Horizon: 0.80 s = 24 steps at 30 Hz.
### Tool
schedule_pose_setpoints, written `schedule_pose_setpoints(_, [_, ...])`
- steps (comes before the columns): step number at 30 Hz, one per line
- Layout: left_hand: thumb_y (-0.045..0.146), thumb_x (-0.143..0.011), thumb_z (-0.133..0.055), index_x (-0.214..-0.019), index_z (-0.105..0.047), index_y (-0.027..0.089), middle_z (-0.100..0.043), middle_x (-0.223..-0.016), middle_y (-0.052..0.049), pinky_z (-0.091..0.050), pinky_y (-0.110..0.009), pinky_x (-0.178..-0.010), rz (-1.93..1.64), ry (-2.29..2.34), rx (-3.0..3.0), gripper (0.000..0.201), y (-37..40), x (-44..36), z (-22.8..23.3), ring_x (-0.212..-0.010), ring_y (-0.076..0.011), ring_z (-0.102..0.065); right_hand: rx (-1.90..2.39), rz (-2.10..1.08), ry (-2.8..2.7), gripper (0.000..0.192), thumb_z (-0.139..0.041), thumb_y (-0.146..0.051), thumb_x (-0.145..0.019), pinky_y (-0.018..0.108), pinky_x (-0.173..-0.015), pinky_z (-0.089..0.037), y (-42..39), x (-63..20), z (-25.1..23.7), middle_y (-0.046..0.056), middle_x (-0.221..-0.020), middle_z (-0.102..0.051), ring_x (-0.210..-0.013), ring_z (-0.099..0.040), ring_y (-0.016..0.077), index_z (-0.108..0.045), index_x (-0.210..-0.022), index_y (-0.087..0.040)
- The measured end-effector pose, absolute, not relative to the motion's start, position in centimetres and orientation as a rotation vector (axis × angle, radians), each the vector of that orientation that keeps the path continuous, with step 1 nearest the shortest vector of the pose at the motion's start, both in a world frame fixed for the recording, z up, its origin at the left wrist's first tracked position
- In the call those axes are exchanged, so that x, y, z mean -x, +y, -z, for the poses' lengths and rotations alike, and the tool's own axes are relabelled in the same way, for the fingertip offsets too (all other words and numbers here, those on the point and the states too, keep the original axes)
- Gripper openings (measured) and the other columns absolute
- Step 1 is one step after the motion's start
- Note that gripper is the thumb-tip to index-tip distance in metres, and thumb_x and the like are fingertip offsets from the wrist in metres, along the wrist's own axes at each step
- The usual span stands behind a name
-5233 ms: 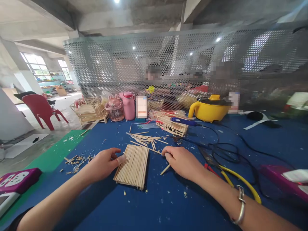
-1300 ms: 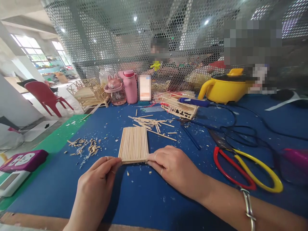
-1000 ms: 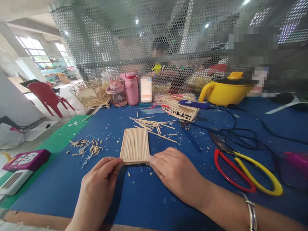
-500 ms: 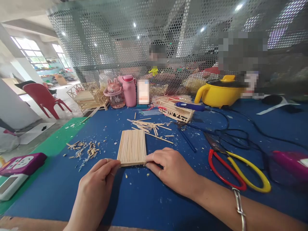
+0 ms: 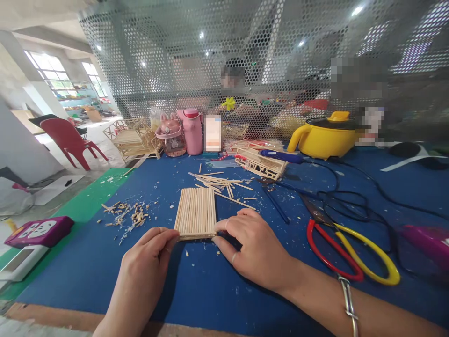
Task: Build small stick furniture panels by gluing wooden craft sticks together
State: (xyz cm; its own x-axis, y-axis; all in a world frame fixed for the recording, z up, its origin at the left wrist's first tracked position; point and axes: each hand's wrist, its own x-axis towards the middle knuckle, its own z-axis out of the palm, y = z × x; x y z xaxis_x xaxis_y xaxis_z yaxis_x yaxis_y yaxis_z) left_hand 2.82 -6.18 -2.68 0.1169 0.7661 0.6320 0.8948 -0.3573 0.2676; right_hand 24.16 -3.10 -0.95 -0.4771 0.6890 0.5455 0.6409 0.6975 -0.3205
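Note:
A flat panel of wooden sticks (image 5: 196, 210), laid side by side, sits on the blue tabletop between my hands. Along its near edge runs a crosswise stick. My left hand (image 5: 149, 257) pinches the near left corner between thumb and fingers. At the near right corner, my right hand (image 5: 252, 245) grips the end of the same edge with thumb and forefinger. Just beyond the panel lies a loose pile of thin sticks (image 5: 224, 182). Short offcuts and glue strands (image 5: 128, 215) are scattered to its left.
Scissors with red and yellow handles (image 5: 351, 252) lie right of my right arm. A blue glue gun (image 5: 280, 156) rests against a small stick-built frame (image 5: 263, 164), its cable looping rightward. Behind stand a yellow pot (image 5: 324, 138) and a pink flask (image 5: 192, 133). A purple power strip (image 5: 42, 231) is at left.
The whole view has shifted slightly, so things appear a little further right. Both hands keep their hold on the panel's near corners, with the right fingers slightly adjusted.

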Motion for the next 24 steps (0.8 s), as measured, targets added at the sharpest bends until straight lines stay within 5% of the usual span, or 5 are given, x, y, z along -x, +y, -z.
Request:
schedule_pose_setpoints(8, [0.025, -0.087, -0.047, -0.085, -0.069, 0.02, -0.071, -0.084, -0.003, -0.054, -0.019, -0.059, 1.188, -1.76, 2.239, 0.022, -6.2, -2.8, 3.2, -0.066, -0.0128, -0.067, 1.0, -0.04, -2.25, 0.024, -0.046, -0.02, -0.09, 0.033, -0.086, -0.033, -2.9, -23.8, 1.4, -0.003, -0.064, -0.068, -0.062, -0.061, 0.0106, -0.065, -0.075, -0.021])
schedule_pose_setpoints(14, [0.027, -0.083, -0.054, -0.111, -0.06, 0.021, -0.072, -0.08, 0.001, -0.055, -0.019, -0.059, 1.431, -2.077, 2.175, 0.03, -6.4, -2.6, 3.5, -0.063, -0.0108, -0.067, 0.955, 0.037, -2.274, 0.028, -0.043, -0.024, -0.093, 0.033, -0.087, -0.037, -2.7, -23.7, 1.3, -0.001, -0.064, -0.069, -0.058, -0.06, 0.0111, -0.064, -0.076, -0.021])
schedule_pose_setpoints(24, [0.029, -0.085, -0.053, -0.092, -0.07, 0.023, -0.072, -0.088, -0.002, -0.055, -0.025, -0.064, 1.337, -2.089, 2.187, 0.019, -6.6, -2.0, 3.2, -0.07, -0.0151, -0.067, 0.956, 0.056, -2.276, 0.017, -0.05, -0.015, -0.087, 0.034, -0.09, -0.037, -2.6, -23.6, 1.3, -0.003, -0.069, -0.071, -0.061, -0.064, 0.0105, -0.062, -0.076, -0.02])
